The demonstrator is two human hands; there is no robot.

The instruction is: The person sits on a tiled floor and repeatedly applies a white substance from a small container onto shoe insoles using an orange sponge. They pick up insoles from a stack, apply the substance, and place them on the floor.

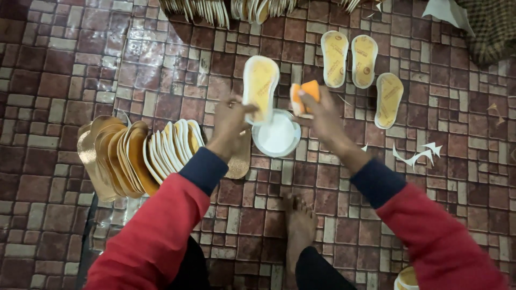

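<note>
Head cam: left hand (230, 119) holds yellow, white-edged insole (260, 88), prob. upright.

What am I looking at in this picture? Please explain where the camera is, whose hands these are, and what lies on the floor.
The one camera sits on a person's head and looks down at their own arms in red sleeves. The left hand holds up a yellow shoe insole. The right hand holds an orange sponge. Below them stands a white bowl on the tiled floor. A fanned stack of insoles lies at the left, and three single insoles lie at the upper right. The person's bare foot shows at the bottom.
</note>
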